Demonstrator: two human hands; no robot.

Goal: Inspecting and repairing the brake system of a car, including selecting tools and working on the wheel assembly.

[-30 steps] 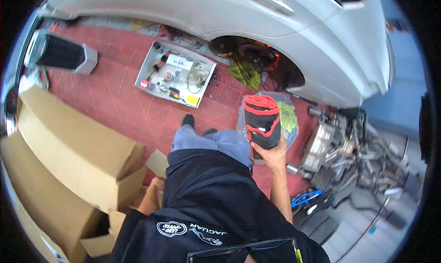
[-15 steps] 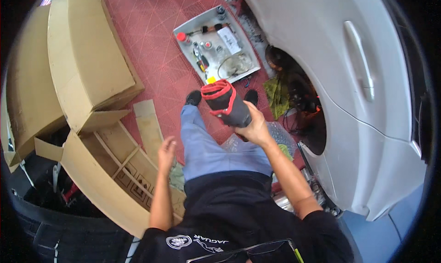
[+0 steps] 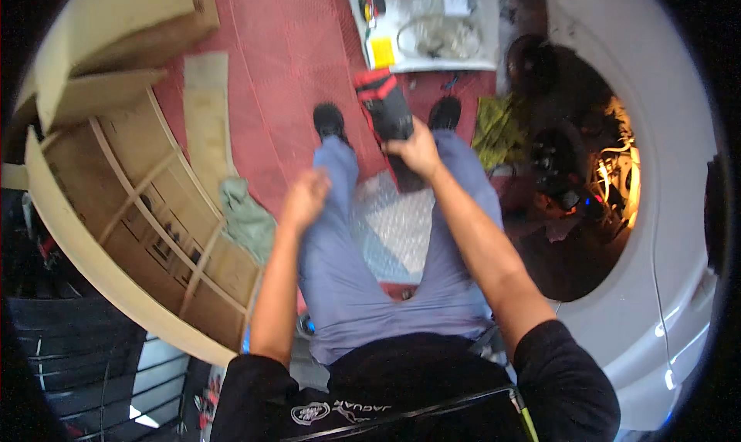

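My right hand (image 3: 417, 152) is closed around a long black pouch with red trim (image 3: 390, 112), held above the gap between my knees. The red-edged end points away from me, toward the white tray (image 3: 485, 59). Over my left thigh hangs my left hand (image 3: 306, 199), apart from the pouch. Motion smears its fingers, and whether it holds anything does not show.
Open cardboard boxes (image 3: 69, 253) stand on my left, near a cardboard strip (image 3: 206, 122) and a greenish cloth (image 3: 245, 220). Bubble wrap (image 3: 394, 230) lies between my legs. At right are a yellow-green cloth (image 3: 496, 137) and a pale car body (image 3: 656, 95) with an open wheel arch.
The view has tipped down and shifted. My right hand has carried the pouch farther out, and the pouch looks narrower. My left hand has moved inward over my left thigh.
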